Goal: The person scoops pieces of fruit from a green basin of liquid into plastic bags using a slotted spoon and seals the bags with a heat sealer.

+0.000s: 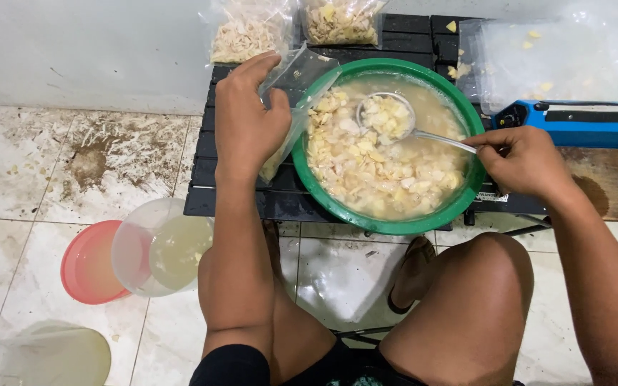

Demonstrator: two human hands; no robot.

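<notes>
Green basin (388, 227) on black worktop (202, 200), full of chips in brine. Right hand (523, 163): fingers pinching ladle (386, 116) handle, loaded, over basin. Left hand (246, 121): fingers clamped on clear bag (302, 78) at basin's left rim. Risk: bag mouth sags, scoop spills.

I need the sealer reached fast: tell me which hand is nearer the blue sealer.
Right. The right hand holds the ladle handle just below the sealer; the left hand holds a bag across the green bowl.
</notes>
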